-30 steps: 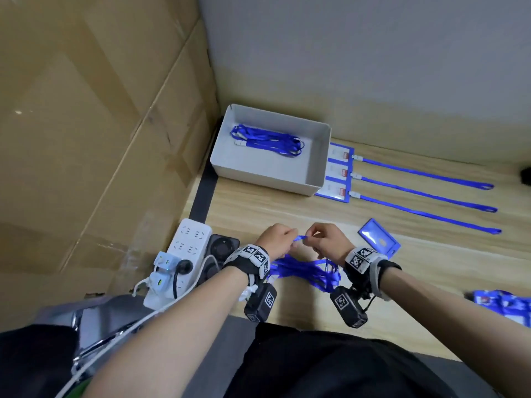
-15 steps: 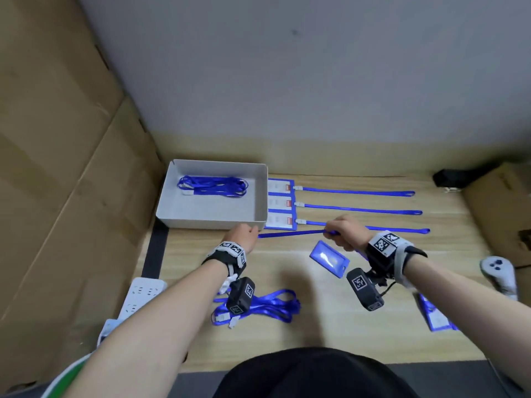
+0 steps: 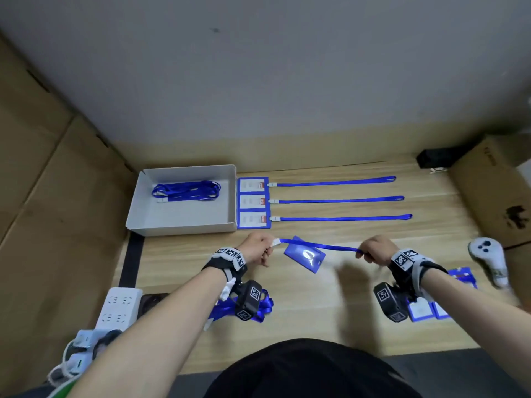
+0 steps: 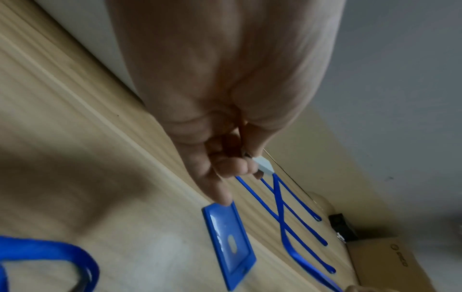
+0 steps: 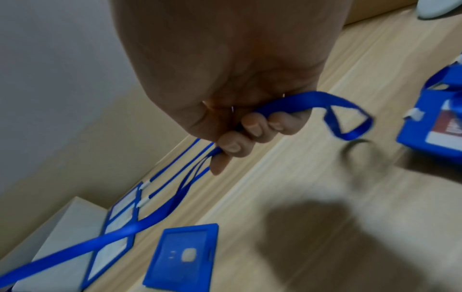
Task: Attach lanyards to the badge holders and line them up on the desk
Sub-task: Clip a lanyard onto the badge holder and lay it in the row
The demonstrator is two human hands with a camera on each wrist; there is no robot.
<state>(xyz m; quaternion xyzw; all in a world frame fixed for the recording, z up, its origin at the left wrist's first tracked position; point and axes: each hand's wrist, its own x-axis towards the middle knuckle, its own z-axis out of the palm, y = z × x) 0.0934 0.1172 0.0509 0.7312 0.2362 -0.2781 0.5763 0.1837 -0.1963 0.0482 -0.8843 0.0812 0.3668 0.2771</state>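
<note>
A blue lanyard (image 3: 319, 246) is stretched level between my two hands above the desk. My left hand (image 3: 265, 249) pinches its white clip end (image 4: 263, 166). My right hand (image 3: 366, 252) grips the strap near its loop end (image 5: 345, 118), which sticks out past the fingers. Under the strap lies a loose blue badge holder (image 3: 305, 254), tilted, flat on the wood (image 4: 228, 245) (image 5: 182, 258). Three badge holders with lanyards attached (image 3: 253, 202) lie in a neat column behind, their straps running right.
A grey box (image 3: 135, 216) at back left holds a lanyard bundle (image 3: 186, 191). More lanyards (image 3: 258, 307) lie under my left wrist. Loose badge holders (image 3: 425, 310) sit near my right wrist. A white controller (image 3: 488, 258), cardboard boxes (image 3: 494, 191) and a power strip (image 3: 117, 308) ring the desk.
My hands went from pulling a lanyard out of the near bundle to spreading apart with it. The strap is now taut over the loose badge holder, and my right hand moved further right.
</note>
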